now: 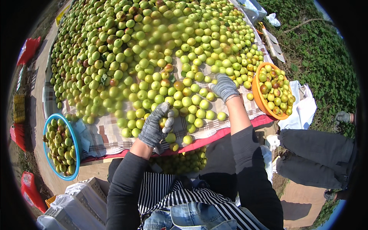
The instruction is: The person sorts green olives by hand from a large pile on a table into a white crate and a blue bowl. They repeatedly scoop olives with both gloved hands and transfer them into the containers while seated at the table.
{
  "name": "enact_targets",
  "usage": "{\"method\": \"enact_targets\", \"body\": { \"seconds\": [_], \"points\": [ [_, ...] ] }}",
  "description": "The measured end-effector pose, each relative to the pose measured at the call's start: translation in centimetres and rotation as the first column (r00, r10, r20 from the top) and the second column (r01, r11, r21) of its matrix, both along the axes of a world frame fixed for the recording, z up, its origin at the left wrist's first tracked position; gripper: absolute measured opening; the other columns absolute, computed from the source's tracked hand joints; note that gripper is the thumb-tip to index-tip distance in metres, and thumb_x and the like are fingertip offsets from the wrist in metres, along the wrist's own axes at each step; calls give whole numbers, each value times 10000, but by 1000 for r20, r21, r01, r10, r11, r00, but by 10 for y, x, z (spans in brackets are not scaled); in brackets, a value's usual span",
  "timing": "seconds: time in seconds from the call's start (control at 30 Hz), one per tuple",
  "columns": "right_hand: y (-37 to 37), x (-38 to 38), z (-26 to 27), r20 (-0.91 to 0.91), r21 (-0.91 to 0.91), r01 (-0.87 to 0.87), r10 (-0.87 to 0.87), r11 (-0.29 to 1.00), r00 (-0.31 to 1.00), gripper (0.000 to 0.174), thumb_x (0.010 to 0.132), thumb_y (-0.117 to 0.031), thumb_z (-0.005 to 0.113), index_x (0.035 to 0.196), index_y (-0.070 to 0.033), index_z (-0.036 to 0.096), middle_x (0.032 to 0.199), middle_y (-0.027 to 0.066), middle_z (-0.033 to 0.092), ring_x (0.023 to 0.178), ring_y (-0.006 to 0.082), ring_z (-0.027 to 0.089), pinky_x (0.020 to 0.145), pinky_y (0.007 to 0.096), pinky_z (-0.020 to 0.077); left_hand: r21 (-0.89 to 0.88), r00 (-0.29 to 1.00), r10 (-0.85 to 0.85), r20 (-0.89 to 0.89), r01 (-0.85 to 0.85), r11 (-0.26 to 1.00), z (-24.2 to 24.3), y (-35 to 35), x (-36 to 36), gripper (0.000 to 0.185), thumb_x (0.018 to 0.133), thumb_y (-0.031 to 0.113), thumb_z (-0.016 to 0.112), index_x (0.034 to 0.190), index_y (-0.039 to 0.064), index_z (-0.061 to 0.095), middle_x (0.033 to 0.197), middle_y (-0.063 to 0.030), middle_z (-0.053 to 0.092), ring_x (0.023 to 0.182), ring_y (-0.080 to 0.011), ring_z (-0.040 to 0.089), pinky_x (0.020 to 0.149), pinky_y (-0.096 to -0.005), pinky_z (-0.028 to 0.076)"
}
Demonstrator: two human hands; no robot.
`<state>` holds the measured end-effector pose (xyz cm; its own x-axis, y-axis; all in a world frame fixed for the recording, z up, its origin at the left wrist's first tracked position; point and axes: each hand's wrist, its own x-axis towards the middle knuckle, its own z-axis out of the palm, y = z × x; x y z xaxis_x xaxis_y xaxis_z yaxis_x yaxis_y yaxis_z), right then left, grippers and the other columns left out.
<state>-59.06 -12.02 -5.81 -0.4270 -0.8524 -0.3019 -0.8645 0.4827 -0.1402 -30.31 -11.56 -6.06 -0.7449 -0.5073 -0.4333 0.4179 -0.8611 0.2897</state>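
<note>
A broad heap of green, partly brown-blotched jujube-like fruits (138, 61) covers a plaid cloth (107, 139) before me. My left hand (155, 126), in a grey knit glove, curls around one brown-marked fruit (162, 122) near the cloth's red front edge. Farther forward and to the right, my right hand (225, 87), gloved alike, reaches down among the fruits with its fingertips beside several of them. Its palm side is hidden, so I cannot tell whether it grips one. Loose fruits (188, 140) lie between my arms.
Fruit fills a blue basin (78, 156) at left and an orange basin (256, 96) at right. More fruit sits in shade below the front edge. White-draped crates (76, 201) stand lower left. Another person in dark trousers (316, 158) is at right, near green vines (325, 63).
</note>
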Motion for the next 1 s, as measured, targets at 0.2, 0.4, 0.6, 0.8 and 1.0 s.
{"method": "enact_targets", "body": {
  "seconds": [0.2,0.4,0.6,0.8,1.0],
  "points": [
    [-19,22,-1,-20,-438,-124,128,890,992,383,800,-308,548,1117,-95,537,1123,140,523,1035,270,523,856,373,435,9,999,0,38,0,1000,5,-3,2,334,901,426,429,860,108,522,592,-30,504,367,-138,415,249,-210,268],
    [-73,77,-14,-246,-201,-367,316,908,917,364,760,-250,587,1090,-99,553,1099,143,513,1063,273,487,902,389,408,254,989,92,-115,-60,965,-5,-12,6,459,871,522,394,810,92,542,631,-75,540,415,-208,498,268,-259,362],
    [-62,94,21,443,-348,-205,353,915,824,363,732,-228,657,1066,-107,583,1044,87,558,997,208,531,869,342,438,330,970,194,-146,-137,934,1,-16,4,558,848,506,432,1216,88,468,1071,-146,552,820,-233,565,652,-323,520],
    [-41,78,29,747,-448,-33,394,894,536,342,792,-133,633,1117,-53,563,1090,85,582,987,167,554,863,283,448,293,936,191,-297,-101,951,10,-14,7,538,859,485,409,1283,154,406,1213,-151,481,831,-236,553,646,-318,520],
    [-107,11,4,116,-628,-101,222,772,968,389,785,-85,551,1170,-43,509,1134,171,544,1051,277,532,904,327,425,286,928,181,-325,-87,954,3,-20,10,507,827,403,498,1237,107,453,1059,-106,548,757,-212,543,594,-275,497]
  ]
}}
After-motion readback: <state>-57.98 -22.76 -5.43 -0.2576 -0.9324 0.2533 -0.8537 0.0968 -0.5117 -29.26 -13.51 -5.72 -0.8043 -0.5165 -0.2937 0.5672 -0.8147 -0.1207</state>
